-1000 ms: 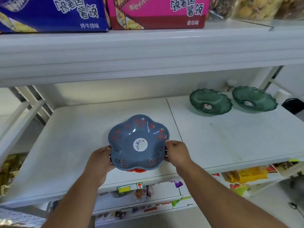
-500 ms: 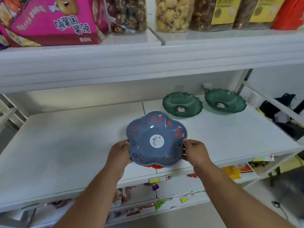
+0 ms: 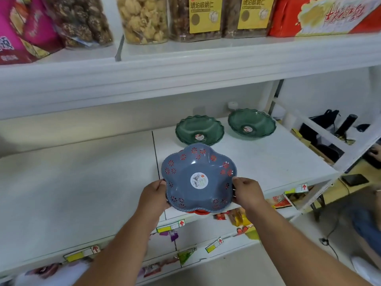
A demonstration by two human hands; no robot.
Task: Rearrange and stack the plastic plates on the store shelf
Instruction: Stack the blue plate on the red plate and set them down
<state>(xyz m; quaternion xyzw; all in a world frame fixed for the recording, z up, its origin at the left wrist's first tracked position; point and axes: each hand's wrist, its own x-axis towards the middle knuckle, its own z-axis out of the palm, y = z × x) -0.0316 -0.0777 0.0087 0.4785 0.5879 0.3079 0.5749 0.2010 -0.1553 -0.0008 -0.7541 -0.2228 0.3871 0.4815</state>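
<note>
A blue flower-shaped plastic plate [image 3: 198, 178] with red flower cut-outs and a round white sticker is held above the front edge of the white shelf [image 3: 82, 182]. A red plate [image 3: 199, 212] peeks out beneath it. My left hand [image 3: 153, 195] grips the left rim and my right hand [image 3: 246, 193] grips the right rim. Two dark green scalloped plates stand side by side at the back of the shelf, one [image 3: 199, 130] just behind the blue plate, the other [image 3: 251, 122] to its right.
The upper shelf [image 3: 185, 65] hangs low overhead with snack jars and boxes on it. Lower shelves hold snack packets behind price tags [image 3: 171, 226]. At the right are a slanted white frame [image 3: 329, 137], dark bags and another person's leg [image 3: 369, 230].
The plates in my hands have travelled to the right along the shelf and closer to the green plates. My view has turned right as well.
</note>
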